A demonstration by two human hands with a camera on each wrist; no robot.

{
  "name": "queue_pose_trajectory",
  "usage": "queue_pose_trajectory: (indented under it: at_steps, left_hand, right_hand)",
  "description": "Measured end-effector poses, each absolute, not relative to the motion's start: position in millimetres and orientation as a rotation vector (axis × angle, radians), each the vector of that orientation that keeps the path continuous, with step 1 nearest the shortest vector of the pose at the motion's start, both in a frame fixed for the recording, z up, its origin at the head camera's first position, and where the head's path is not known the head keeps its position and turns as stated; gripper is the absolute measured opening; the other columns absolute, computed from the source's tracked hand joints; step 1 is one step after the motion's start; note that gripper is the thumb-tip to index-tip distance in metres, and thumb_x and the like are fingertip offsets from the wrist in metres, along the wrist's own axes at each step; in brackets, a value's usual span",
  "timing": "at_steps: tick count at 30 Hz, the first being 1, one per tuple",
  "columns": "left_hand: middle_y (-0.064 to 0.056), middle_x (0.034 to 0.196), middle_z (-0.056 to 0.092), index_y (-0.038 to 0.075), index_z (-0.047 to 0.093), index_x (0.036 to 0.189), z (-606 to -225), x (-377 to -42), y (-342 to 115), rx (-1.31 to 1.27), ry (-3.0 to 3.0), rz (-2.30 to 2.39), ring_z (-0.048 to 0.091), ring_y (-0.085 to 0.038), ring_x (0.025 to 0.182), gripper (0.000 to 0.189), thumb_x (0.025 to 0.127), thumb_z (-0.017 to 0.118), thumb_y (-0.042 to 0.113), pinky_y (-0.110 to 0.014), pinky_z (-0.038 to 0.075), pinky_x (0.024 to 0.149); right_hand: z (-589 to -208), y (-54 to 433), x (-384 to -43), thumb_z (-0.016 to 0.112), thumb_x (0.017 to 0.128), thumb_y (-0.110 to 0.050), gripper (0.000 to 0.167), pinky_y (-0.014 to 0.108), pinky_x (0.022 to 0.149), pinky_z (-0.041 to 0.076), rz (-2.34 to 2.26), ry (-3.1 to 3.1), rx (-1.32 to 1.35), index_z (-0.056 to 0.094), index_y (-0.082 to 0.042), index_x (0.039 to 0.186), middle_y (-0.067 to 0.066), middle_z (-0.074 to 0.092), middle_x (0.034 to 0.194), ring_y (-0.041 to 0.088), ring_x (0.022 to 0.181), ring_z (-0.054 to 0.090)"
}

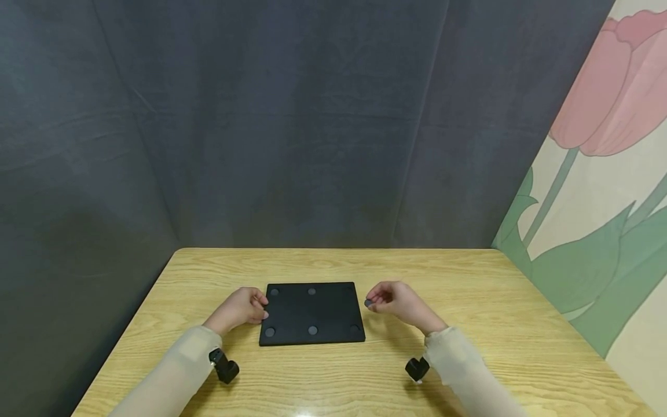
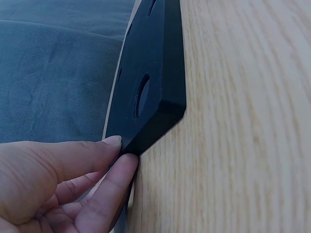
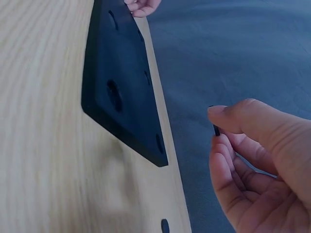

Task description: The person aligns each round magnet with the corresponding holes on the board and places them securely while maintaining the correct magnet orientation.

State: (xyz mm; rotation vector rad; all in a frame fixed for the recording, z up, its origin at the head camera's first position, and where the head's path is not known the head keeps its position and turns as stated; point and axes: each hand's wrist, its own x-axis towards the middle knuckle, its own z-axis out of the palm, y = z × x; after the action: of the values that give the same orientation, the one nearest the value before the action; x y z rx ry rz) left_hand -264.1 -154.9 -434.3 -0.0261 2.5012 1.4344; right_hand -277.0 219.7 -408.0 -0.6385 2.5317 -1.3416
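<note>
A flat black rectangular board (image 1: 318, 313) lies on the wooden table, with round spots in two rows on its face. Those in the left and middle columns show as grey discs (image 1: 312, 330); the right-hand ones look darker, like round recesses (image 3: 115, 95). At the board's left edge, my left hand (image 1: 244, 307) grips it, thumb on the upper face and a finger against the side. My right hand (image 1: 398, 303) is raised just off the board's right edge. Between its thumb and fingertips it pinches a small dark disc (image 1: 368, 302), seen edge-on in the right wrist view.
Another small dark disc (image 3: 165, 225) lies on the table (image 1: 323, 382) near the right hand, in the right wrist view. Behind the table hangs a dark grey-blue curtain (image 1: 292, 127). A wall painted with tulips (image 1: 599, 231) stands on the right.
</note>
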Motion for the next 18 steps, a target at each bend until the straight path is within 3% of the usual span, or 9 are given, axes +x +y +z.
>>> queue_pose_trajectory:
  at_steps: [8,18]
  left_hand:
    - [-0.011,0.081,0.054,-0.006,0.059,0.102,-433,-264,-155,-0.028,2.496,1.433,0.059,-0.019,0.070,0.023,0.082,0.069,-0.009,-0.034,0.058,0.068]
    - [-0.010,0.080,0.053,-0.005,0.059,0.101,-434,-267,-154,-0.044,2.497,1.445,0.058,-0.018,0.069,0.022,0.081,0.069,-0.010,-0.033,0.058,0.068]
  right_hand:
    - [-417,213,-273,0.064,0.083,0.005,0.013,0.020,0.066,0.051,-1.296,2.532,-0.684,0.066,0.002,0.096,0.007,0.067,0.086,0.013,0.076,0.060]
    - [-427,205,-270,0.072,0.084,-0.001,0.013,0.020,0.066,0.050,-1.276,2.537,-0.701,0.067,-0.002,0.096,0.006,0.065,0.086,0.014,0.075,0.058]
